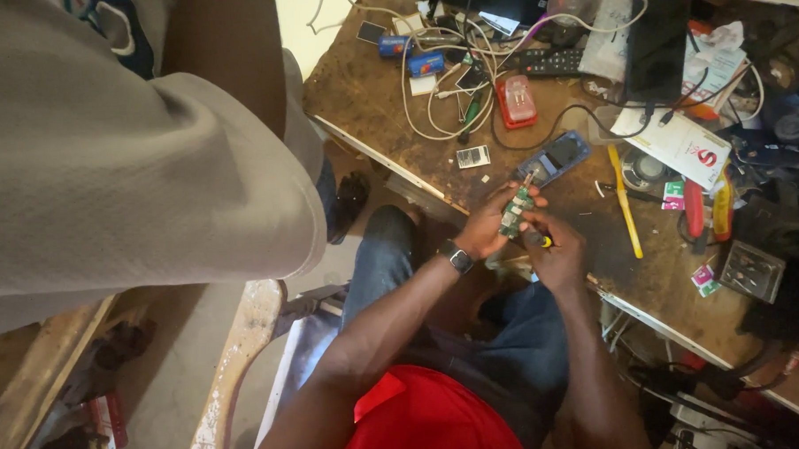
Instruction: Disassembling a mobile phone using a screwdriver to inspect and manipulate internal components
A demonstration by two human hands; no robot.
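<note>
Holding small green circuit board at bench edge: left hand clamped on it, right hand gripping yellow-tipped screwdriver against it. Blue phone body just beyond, yellow tool to the right.

Both bare forearms reach forward and converge. The left hand, wrist bent, curls its fingers in a closed grip; the right hand seems fisted just beside it, knuckles up.

One head-worn view looks steeply down from close above onto the cluttered workbench edge
</note>
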